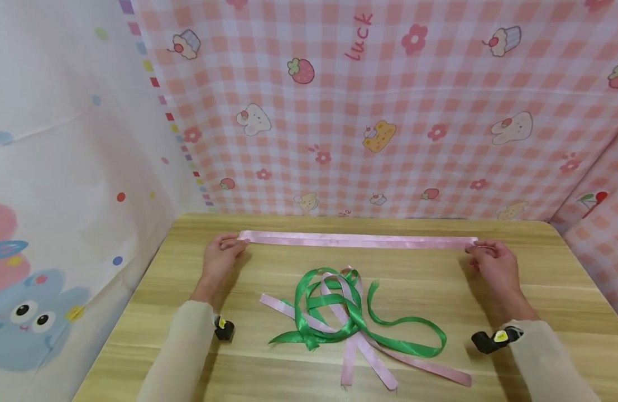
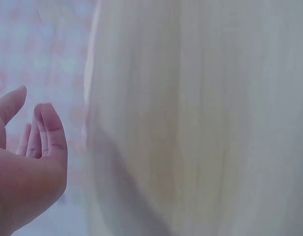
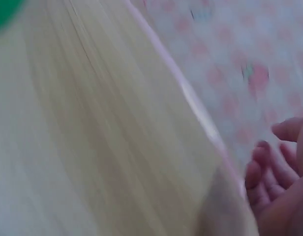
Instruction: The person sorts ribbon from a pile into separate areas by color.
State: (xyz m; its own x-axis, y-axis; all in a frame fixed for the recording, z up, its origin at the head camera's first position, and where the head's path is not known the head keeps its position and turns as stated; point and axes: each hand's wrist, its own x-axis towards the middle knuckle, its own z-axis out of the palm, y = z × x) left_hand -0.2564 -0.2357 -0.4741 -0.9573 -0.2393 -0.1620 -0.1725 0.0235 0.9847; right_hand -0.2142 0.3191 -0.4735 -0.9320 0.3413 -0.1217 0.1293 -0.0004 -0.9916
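A long pink satin ribbon [image 1: 361, 240], with a line along its middle, lies straight across the back of the table. My left hand [image 1: 220, 257] is at its left end, the fingertips overlapping the corner in the head view. At the right end my right hand [image 1: 496, 268] has its fingertips right at the tip. Both wrist views show thumb and bent fingers apart, with nothing between them, on the left hand [image 2: 38, 152] and on the right hand [image 3: 284, 177]. The ribbon [image 3: 193, 101] runs as a thin strip beside the right fingers.
In the middle of the table lies a loose tangle of green ribbon [image 1: 359, 318] and pink ribbon [image 1: 374, 363], tails spread toward the front. The wooden table [image 1: 138, 335] reaches a pink checked cloth [image 1: 339, 167] at the back. A white printed cloth [image 1: 87, 167] hangs left.
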